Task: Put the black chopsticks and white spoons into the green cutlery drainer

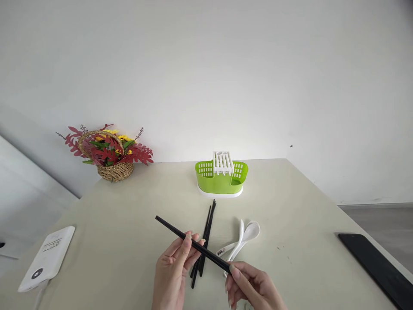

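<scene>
Black chopsticks [213,257], pressed close together, slant across the front of the table between my hands. My left hand [177,258] pinches them near the middle, and my right hand [250,284] grips their lower right end. Behind and below them lies a loose bunch of other black chopsticks [209,228] on the table, partly hidden by my left hand. Several white spoons [251,232] lie crossed just beyond my right hand. Farther back stands a green cutlery holder [213,185] with a white slatted rack on top and a white base.
A woven basket [116,172] of red and yellow artificial flowers sits at the back left by the wall. A white device [48,256] with a cable lies at the left edge. On the right edge rests a black phone [374,262].
</scene>
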`<state>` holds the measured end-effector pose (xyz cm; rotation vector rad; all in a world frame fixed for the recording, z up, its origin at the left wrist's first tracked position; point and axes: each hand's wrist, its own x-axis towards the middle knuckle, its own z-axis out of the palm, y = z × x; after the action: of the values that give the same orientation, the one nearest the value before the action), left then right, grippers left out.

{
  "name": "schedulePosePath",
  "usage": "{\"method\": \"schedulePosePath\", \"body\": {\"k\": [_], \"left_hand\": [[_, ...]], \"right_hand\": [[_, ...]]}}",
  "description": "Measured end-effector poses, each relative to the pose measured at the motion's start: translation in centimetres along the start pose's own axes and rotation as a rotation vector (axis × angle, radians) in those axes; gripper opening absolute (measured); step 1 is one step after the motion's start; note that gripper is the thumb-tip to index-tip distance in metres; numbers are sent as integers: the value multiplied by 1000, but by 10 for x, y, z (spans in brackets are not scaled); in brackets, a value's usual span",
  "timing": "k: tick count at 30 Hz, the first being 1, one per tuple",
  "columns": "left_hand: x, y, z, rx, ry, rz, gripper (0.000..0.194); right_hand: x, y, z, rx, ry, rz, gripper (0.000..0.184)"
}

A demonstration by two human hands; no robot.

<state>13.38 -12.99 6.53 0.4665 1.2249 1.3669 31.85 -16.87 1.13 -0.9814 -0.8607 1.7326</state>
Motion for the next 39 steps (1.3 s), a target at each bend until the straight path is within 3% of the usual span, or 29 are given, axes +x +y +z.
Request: {"method": "schedulePosePath", "body": {"k": [4, 6, 8, 11, 13, 15, 17, 21, 25, 32, 39], "left_hand": [[4, 5, 3, 53, -28, 53, 44], [10, 20, 8, 78, -55, 134, 42], [18, 47, 17, 88, -45, 303, 40], [35, 102, 39, 57, 54, 707, 36], [53, 137, 59, 50, 24, 913, 35], [78, 160, 81, 48, -36, 1013, 39], [112, 169, 103, 83, -118, 1037, 42], [183, 151, 139, 324, -311, 918, 48], [225, 118, 156, 593, -295, 819, 45], [245, 87, 163, 845, -199, 784, 25], [252, 78, 164, 1019, -170, 760, 26]], "right_hand": [[0, -2, 5, -20, -1, -35, 56], [-2, -6, 5, -47, 44, -114, 53], [-4, -11, -2, -108, 141, -229, 48], [-7, -18, -31, -250, 355, -334, 44], [-6, -19, -58, -325, 522, -320, 44], [-3, -15, -84, -355, 636, -270, 49], [1, -9, -102, -351, 708, -247, 54], [8, 6, -115, -382, 707, -296, 51], [11, 18, -119, -483, 590, -321, 45], [15, 28, -128, -636, 491, -289, 37], [15, 31, -131, -641, 477, -304, 34]]}}
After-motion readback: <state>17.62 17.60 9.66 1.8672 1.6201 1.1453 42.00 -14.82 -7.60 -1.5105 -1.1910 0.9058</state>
